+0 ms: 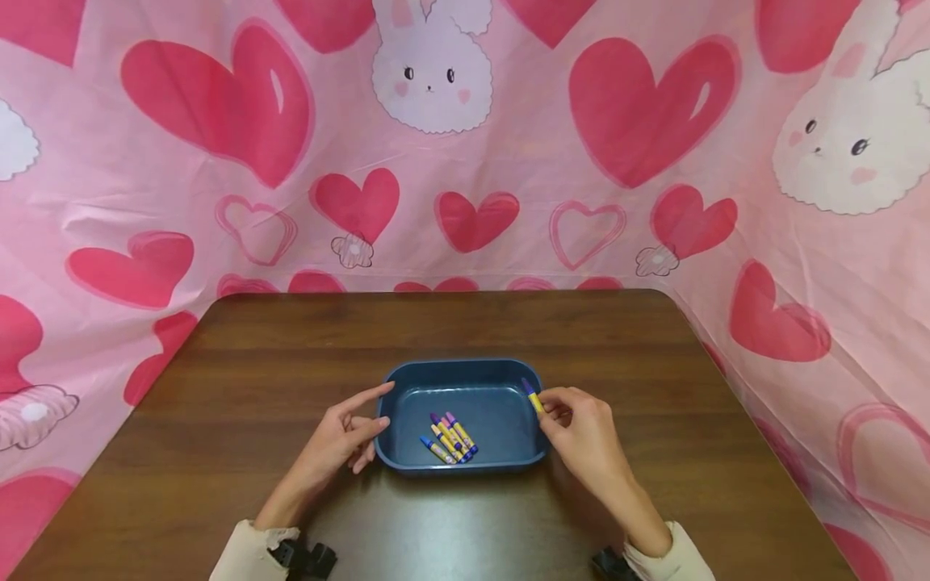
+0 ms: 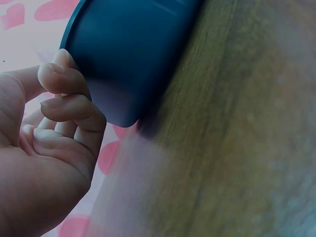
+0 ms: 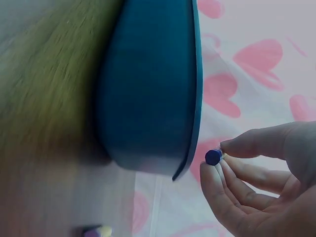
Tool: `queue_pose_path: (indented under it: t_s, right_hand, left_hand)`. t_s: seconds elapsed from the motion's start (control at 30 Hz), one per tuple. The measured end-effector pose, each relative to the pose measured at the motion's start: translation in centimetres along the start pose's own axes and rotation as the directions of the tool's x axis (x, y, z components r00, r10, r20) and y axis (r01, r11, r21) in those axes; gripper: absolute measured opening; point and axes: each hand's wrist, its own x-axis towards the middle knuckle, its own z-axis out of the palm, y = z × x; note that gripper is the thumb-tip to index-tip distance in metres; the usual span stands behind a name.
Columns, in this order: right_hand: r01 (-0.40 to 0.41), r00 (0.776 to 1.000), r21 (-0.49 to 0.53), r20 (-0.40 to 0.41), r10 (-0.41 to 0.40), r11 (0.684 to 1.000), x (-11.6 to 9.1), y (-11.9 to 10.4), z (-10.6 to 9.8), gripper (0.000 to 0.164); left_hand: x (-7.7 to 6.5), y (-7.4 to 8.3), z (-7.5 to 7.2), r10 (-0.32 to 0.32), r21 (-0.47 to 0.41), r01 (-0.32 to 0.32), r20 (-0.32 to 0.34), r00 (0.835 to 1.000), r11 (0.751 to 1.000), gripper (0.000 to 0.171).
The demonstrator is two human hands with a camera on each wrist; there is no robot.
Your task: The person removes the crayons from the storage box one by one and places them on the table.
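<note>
A dark blue rectangular tray point(image 1: 465, 371) sits on the table between both hands. Several crayons point(image 1: 449, 440) with yellow wrappers and blue, purple or pink tips lie in a small pile inside it, near its front. At the tray's left end, my left hand point(image 1: 337, 436) holds the rim with thumb and fingers, its other fingers curled outside the wall. Over the right rim, my right hand point(image 1: 587, 432) pinches one crayon point(image 1: 533, 397), yellow with a dark purple-blue tip pointing up and inward. The right wrist view shows that crayon's dark blue end between thumb and fingertips.
The brown wooden table point(image 1: 305, 347) has rounded far corners. A pink cloth point(image 1: 508, 161) with hearts and rabbits hangs behind it and at both sides. Low in the right wrist view, a small blurred purple and yellow object point(image 3: 97, 231) lies on the table.
</note>
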Motion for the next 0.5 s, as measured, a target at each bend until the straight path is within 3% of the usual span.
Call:
queue_pose_path:
  t_s: [0.23, 0.5]
  right_hand:
    - [-0.069, 0.997, 0.017, -0.046, 0.070, 0.997, 0.0, 1.6, -1.6, 0.017]
    - [-0.179, 0.984, 0.023, -0.021, 0.179, 0.984, 0.2, 4.4, -2.9, 0.014]
  left_hand:
    - [0.1, -0.1, -0.2, 0.004, -0.003, -0.004, 0.008, 1.000, 1.000, 0.056]
    - [0.1, -0.2, -0.2, -0.002, 0.002, 0.002, 0.006, 1.000, 1.000, 0.056]
